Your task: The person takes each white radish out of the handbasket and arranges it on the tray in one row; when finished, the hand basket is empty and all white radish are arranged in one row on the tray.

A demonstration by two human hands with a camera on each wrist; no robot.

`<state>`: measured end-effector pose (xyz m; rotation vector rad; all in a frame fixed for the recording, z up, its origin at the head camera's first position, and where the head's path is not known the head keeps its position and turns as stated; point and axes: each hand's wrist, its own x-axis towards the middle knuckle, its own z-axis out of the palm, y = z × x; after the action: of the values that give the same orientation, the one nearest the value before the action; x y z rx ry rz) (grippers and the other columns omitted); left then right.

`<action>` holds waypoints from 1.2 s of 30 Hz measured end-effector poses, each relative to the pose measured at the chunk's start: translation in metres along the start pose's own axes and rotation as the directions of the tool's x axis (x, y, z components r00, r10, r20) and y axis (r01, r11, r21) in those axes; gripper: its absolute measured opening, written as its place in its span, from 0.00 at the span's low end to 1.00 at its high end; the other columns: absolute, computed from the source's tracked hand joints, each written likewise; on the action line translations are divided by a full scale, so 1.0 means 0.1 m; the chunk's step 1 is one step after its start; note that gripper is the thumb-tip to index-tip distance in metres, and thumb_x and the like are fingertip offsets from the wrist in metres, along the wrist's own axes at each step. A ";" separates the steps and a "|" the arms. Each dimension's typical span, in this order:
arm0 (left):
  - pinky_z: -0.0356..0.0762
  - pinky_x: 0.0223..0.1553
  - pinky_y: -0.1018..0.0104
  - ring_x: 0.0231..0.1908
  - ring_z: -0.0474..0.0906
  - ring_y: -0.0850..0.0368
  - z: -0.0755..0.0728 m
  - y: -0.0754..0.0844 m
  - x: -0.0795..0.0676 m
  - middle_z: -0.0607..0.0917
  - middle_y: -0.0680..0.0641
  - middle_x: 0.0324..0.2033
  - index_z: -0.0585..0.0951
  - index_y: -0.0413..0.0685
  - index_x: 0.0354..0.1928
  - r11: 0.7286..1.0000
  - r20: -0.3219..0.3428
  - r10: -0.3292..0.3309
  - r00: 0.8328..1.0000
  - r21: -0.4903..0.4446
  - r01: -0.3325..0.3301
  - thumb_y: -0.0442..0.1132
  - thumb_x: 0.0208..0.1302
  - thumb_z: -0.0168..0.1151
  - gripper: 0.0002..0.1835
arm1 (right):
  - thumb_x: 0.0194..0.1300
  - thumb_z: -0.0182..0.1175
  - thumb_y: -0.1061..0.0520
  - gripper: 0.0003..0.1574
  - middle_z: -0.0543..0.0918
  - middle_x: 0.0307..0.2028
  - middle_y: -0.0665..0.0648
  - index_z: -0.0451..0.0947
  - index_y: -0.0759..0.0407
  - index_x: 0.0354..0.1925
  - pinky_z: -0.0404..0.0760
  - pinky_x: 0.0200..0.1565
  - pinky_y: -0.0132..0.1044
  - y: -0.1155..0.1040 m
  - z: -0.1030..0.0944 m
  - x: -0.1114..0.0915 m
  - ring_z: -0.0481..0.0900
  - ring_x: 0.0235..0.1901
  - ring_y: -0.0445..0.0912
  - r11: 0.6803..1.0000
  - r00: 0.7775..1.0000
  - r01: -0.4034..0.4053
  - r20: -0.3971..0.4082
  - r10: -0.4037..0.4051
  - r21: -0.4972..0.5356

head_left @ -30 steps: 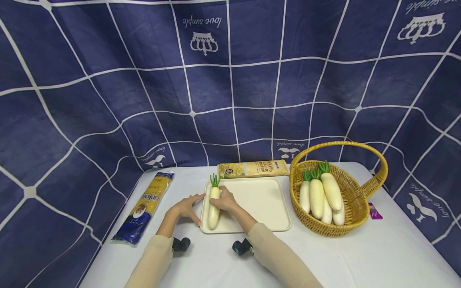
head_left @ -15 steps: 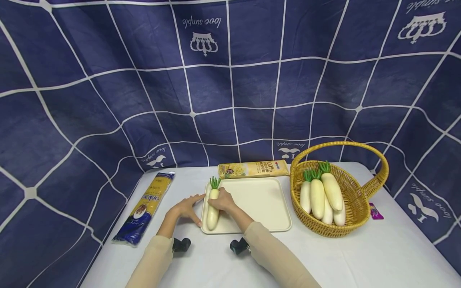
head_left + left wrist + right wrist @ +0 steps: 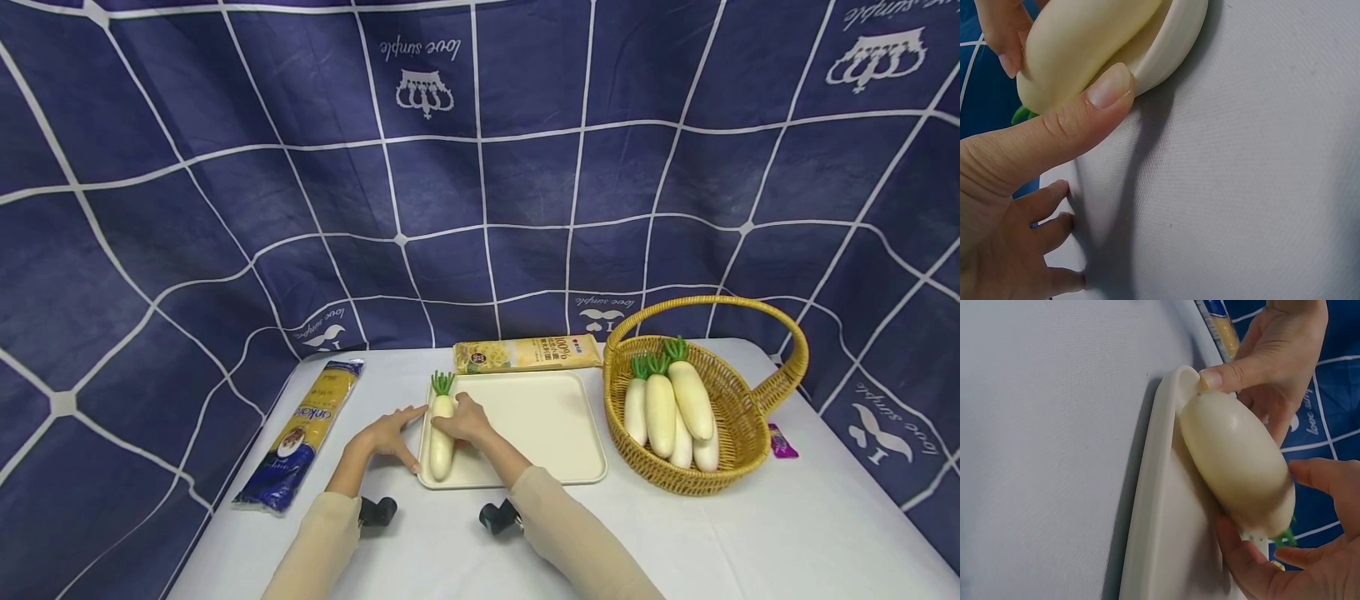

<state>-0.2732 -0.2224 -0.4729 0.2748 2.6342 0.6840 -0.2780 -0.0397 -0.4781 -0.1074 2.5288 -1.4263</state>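
A white radish (image 3: 442, 457) with green stalks lies lengthwise along the left end of the cream tray (image 3: 532, 429). My right hand (image 3: 471, 419) holds it from the right, and in the right wrist view its thumb and fingers stand on either side of the radish (image 3: 1238, 456). My left hand (image 3: 386, 433) spreads at the tray's left edge. Its thumb (image 3: 1079, 122) touches the rim near the front corner in the left wrist view, while the other fingers reach along the outside.
On the right stands a wicker basket (image 3: 738, 417) with a tall handle, holding several white radishes (image 3: 660, 414). A yellow pasta packet (image 3: 525, 353) lies behind the tray. At left is a blue and yellow pasta packet (image 3: 300, 433). A small purple packet (image 3: 782, 442) lies beyond the basket.
The radish has shifted slightly left and towards me in the tray, with my right hand holding it. My left hand has stayed at the tray's edge.
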 end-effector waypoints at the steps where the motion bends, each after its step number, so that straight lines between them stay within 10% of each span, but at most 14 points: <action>1: 0.45 0.64 0.31 0.68 0.47 0.30 0.00 0.00 0.00 0.56 0.34 0.69 0.60 0.53 0.71 1.000 -0.003 -0.002 1.000 0.002 0.002 0.43 0.28 0.82 0.61 | 0.52 0.66 0.50 0.48 0.76 0.48 0.73 0.59 0.72 0.64 0.83 0.27 0.39 0.00 -0.01 -0.01 0.80 0.28 0.53 1.000 1.000 -0.006 0.003 0.006 0.000; 36: 0.45 0.65 0.32 0.69 0.47 0.32 0.00 0.02 0.01 0.56 0.36 0.70 0.58 0.53 0.71 0.999 0.009 -0.033 0.999 -0.001 0.033 0.45 0.28 0.82 0.62 | 0.50 0.66 0.53 0.51 0.76 0.27 0.64 0.54 0.75 0.63 0.82 0.16 0.39 0.02 0.06 -0.08 0.80 0.15 0.50 1.000 0.999 0.027 -0.022 -0.027 0.009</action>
<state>-0.2737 -0.2207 -0.4726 0.2335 2.6243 0.6715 -0.2683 -0.0421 -0.4810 -0.1252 2.5474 -1.4576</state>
